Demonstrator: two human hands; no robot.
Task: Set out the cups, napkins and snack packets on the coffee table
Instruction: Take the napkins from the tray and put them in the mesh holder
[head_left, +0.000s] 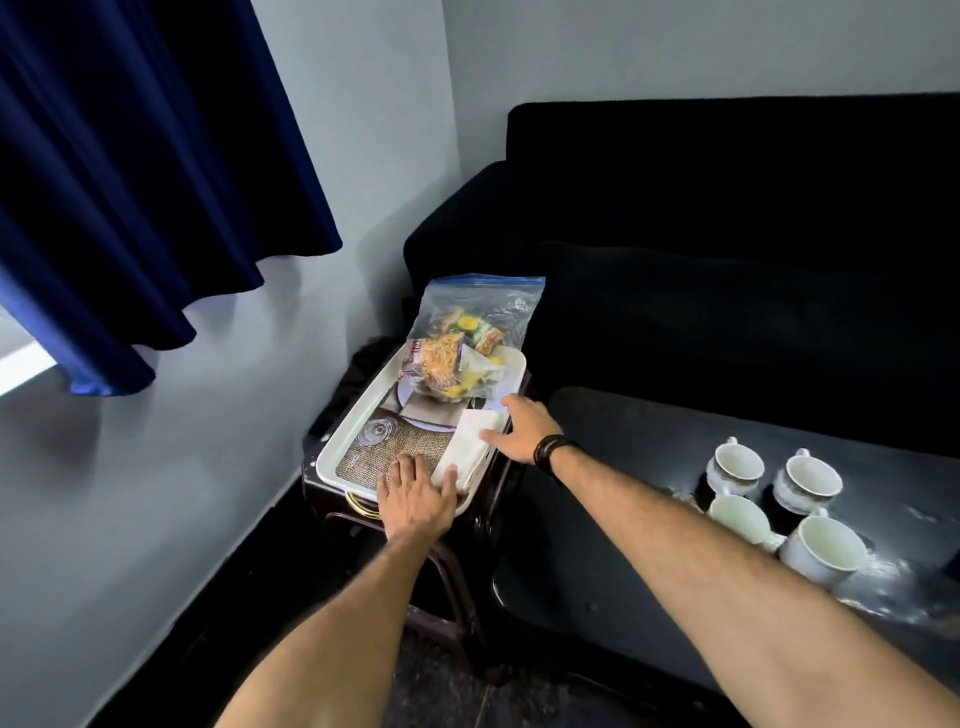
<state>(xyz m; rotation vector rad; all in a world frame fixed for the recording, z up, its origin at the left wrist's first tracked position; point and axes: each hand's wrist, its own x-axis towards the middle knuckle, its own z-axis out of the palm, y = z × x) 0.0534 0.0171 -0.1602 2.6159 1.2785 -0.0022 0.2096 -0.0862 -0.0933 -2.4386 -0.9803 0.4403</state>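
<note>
A white tray (332, 441) with a printed picture base rests on a dark stool. At its far end lies a clear zip bag of snack packets (457, 343). A stack of white napkins (467, 447) lies along the tray's right side. My left hand (415, 499) lies flat on the tray's near end, its thumb touching the napkins' near edge. My right hand (524, 431) rests spread on the napkins' far right edge, fingers apart. Several white cups (779, 499) stand in a cluster on the dark coffee table (623, 452) to the right.
A black sofa (727, 234) runs behind the coffee table and beside the stool (467, 561). A dark blue curtain (130, 182) hangs at the upper left against a pale wall. The floor below is dark.
</note>
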